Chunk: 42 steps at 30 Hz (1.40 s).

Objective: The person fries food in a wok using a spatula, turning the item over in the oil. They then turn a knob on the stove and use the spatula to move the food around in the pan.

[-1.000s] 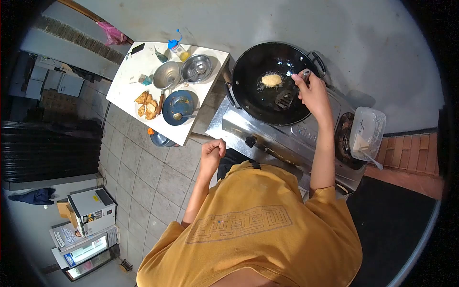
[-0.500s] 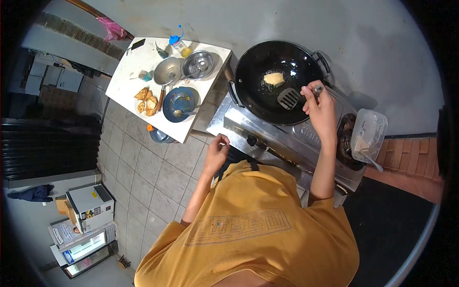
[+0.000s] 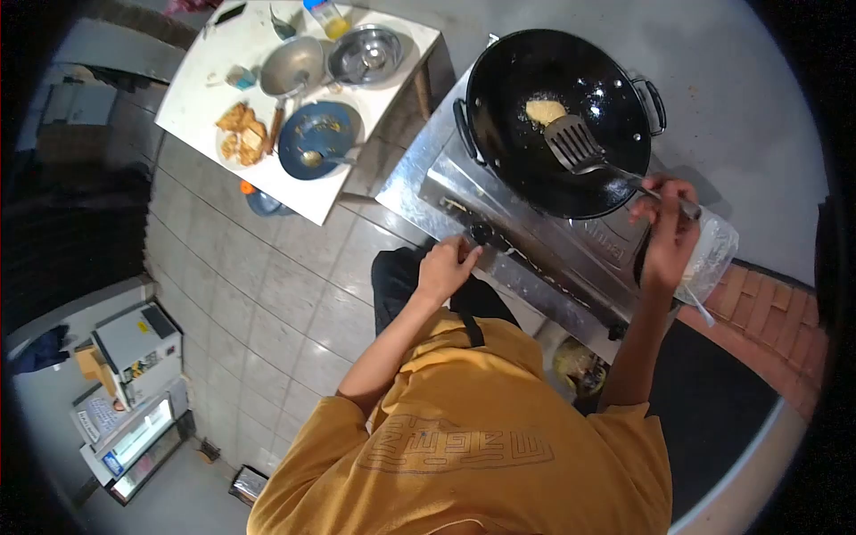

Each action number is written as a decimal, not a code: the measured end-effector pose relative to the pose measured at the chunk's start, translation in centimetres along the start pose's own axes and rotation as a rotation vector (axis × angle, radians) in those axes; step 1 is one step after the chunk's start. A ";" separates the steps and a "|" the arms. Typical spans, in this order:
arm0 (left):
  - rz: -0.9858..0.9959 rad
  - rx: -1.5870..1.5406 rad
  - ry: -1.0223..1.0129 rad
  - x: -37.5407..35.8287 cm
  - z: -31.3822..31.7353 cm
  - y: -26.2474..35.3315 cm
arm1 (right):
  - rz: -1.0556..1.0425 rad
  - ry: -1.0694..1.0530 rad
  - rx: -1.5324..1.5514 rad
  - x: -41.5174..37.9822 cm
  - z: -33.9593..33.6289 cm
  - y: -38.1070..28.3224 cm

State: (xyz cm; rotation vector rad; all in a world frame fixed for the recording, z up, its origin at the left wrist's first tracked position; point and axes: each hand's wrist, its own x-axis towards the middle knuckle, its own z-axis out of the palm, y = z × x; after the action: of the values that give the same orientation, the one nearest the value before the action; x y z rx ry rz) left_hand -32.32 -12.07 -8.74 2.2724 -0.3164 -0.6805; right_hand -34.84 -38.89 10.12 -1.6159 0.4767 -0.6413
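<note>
My right hand (image 3: 669, 234) is closed around the handle of a metal slotted spatula (image 3: 575, 145). The blade lies inside a black two-handled wok (image 3: 508, 183), its front edge right at a pale golden piece of food (image 3: 544, 111) frying in a little oil. Down at the stove's front edge, my left hand (image 3: 446, 269) is empty, with its thumb apart from loosely bent fingers. Its fingertips are close to a black stove knob (image 3: 482, 234). The wok sits on the steel gas stove (image 3: 517, 218).
To the left, a white table (image 3: 201, 98) bears a plate of fried pieces (image 3: 242, 134), a blue bowl (image 3: 312, 134) with a spoon, and metal bowls (image 3: 366, 55). A clear plastic container (image 3: 716, 254) stands right of the wok. Below the table is a bottle with an orange cap (image 3: 247, 187).
The spatula has moved up to the food's edge, and my right hand now grips farther back along its handle. My left hand has come closer to the stove knob. The view has shifted.
</note>
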 end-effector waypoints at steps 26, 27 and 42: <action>0.288 -0.273 0.327 3.2 6.4 -4.7 | -0.028 0.127 -0.361 -1.5 1.0 -0.3; 0.284 -0.280 0.328 3.1 6.6 -4.5 | -0.024 0.142 -0.338 -1.3 0.8 -0.3; 0.310 -0.030 0.314 3.1 5.6 -4.1 | 0.035 0.142 -0.288 -1.4 -0.1 -0.5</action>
State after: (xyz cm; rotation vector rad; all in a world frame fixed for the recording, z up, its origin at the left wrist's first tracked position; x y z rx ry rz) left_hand -32.78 -13.75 -16.19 2.1936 -0.4867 -0.1647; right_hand -35.97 -37.97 10.47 -1.8349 0.7264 -0.6874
